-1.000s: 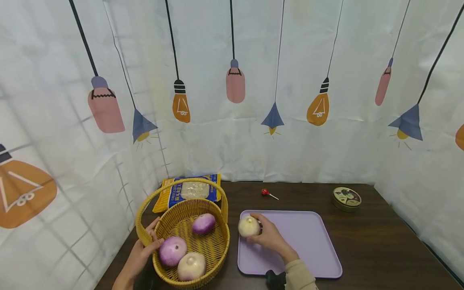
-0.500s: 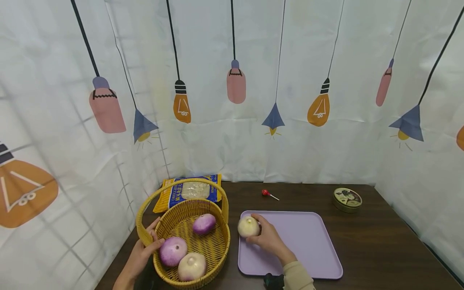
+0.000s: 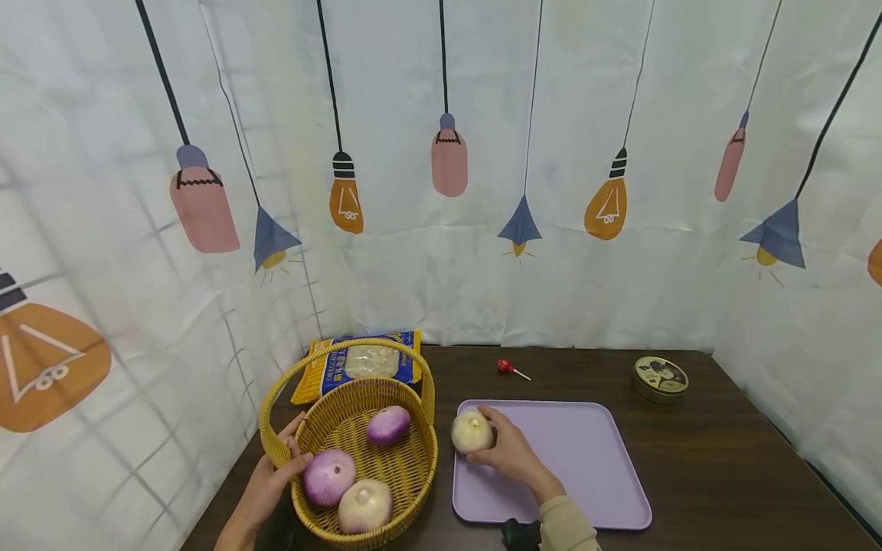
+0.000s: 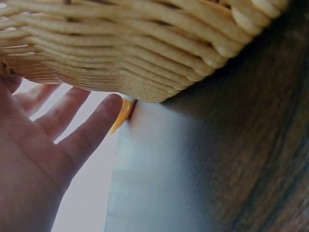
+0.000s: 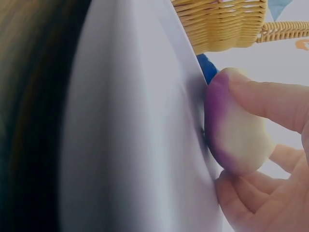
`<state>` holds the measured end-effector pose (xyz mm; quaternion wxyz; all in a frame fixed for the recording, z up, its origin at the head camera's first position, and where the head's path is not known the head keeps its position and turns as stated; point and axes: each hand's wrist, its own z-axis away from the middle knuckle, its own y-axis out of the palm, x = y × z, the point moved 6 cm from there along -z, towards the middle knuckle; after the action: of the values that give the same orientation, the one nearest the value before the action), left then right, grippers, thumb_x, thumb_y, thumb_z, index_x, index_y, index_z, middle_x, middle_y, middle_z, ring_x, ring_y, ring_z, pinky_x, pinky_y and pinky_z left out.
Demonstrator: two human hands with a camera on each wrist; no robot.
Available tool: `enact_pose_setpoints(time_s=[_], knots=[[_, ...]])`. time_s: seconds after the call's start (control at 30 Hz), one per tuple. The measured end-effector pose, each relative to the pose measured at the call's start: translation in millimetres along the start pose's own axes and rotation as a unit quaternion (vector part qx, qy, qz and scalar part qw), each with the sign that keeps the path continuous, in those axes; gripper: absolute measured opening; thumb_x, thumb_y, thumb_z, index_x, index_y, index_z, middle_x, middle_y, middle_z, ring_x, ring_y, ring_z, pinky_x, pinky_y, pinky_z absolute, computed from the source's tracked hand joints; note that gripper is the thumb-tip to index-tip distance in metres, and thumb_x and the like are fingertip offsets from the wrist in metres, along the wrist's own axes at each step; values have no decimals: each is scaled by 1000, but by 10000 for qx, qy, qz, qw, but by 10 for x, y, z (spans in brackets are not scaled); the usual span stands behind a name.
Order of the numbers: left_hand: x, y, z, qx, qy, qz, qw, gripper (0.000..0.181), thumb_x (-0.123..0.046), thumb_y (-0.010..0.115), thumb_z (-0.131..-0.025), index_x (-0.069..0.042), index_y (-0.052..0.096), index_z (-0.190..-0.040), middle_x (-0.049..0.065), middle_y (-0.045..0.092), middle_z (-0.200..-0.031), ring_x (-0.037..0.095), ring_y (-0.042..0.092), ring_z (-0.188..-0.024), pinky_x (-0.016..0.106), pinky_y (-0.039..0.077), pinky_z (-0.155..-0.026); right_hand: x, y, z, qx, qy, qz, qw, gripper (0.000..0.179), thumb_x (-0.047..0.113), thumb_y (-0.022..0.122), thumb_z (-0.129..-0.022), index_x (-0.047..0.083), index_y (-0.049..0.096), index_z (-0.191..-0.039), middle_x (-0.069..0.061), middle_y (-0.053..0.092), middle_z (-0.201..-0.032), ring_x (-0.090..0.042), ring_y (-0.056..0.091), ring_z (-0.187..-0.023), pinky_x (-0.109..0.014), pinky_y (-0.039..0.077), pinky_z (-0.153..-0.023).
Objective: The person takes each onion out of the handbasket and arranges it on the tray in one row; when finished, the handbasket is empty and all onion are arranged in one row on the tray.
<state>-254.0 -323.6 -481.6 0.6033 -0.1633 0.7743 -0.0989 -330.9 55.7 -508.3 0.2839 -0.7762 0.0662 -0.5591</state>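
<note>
In the head view my right hand grips a cream-and-purple onion at the left edge of a lavender tray. The right wrist view shows the thumb on one side of this onion and fingers on the other, its purple side facing the tray surface. My left hand holds a yellow woven basket at its left rim by the handle's foot, thumb over the rim and fingers along the outer wall. Inside lie a purple onion, a smaller purple one and a whitish onion.
Behind the basket lies a blue and yellow pasta bag. A red lollipop lies beyond the tray. To the back right stands a round green tin on the dark wooden table. Printed curtains close in the back and sides.
Almost nothing differs. My right hand and the onion in it have stayed at the tray's left edge, and the left hand keeps its hold on the basket.
</note>
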Motion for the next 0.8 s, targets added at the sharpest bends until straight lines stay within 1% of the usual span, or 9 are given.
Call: enact_pose_setpoints(time_s=[0.13,0.27,0.43,0.53,0.57,0.67,0.73,0.8], knots=[[-3,2,1,0,63,22,10000,40,-8,58,-96,4,39,-130,8,41,-79,19,45,-106,21,31,-80,2,-17,5,97,70,-39,9999,88,11,87,-69,-4,40,-142,-25,50,-136,-38,58,-112,-51,43,-92],[0,2,2,-20,74,1,10000,39,-8,58,-96,4,40,-129,10,42,-84,18,43,-110,20,31,-81,13,-49,11,215,146,-52,9996,88,14,86,-71,-2,40,-143,-27,47,-139,-40,56,-115,-53,43,-93],[6,1,5,-22,36,7,10000,41,-9,58,-97,3,39,-130,11,42,-84,17,41,-113,20,31,-82,66,-118,21,255,177,0,9995,86,19,86,-72,0,41,-144,-26,46,-141,-41,56,-114,-52,47,-90],[5,1,6,-16,22,23,10000,41,-9,58,-97,3,39,-130,12,42,-85,17,40,-114,20,30,-81,95,-170,27,203,216,50,9995,86,22,86,-73,1,41,-144,-26,46,-141,-42,55,-114,-52,48,-88],[3,1,5,-13,28,18,10000,40,-9,58,-97,3,39,-130,13,43,-87,17,40,-114,20,30,-82,100,-189,29,176,247,41,9995,86,22,86,-73,2,41,-144,-26,45,-141,-42,55,-115,-51,49,-88],[0,-1,7,-15,18,-12,10000,40,-10,58,-97,3,39,-130,13,43,-87,16,41,-113,20,31,-81,132,-252,26,56,240,28,9997,83,21,84,-75,3,42,-144,-26,46,-142,-44,54,-116,-51,49,-89],[-1,-1,7,-15,9,-26,10000,40,-10,58,-97,3,39,-130,12,43,-86,16,44,-108,21,31,-81,152,-296,23,-64,236,14,9997,80,21,83,-76,4,43,-143,-24,46,-142,-44,53,-117,-51,49,-90],[-3,-4,8,-34,6,-40,10000,33,-10,58,-97,6,43,-122,13,48,-94,17,44,-106,21,31,-81,185,-341,18,-230,217,-23,9995,76,22,81,-78,6,44,-142,-23,47,-142,-45,53,-117,-51,48,-92]])
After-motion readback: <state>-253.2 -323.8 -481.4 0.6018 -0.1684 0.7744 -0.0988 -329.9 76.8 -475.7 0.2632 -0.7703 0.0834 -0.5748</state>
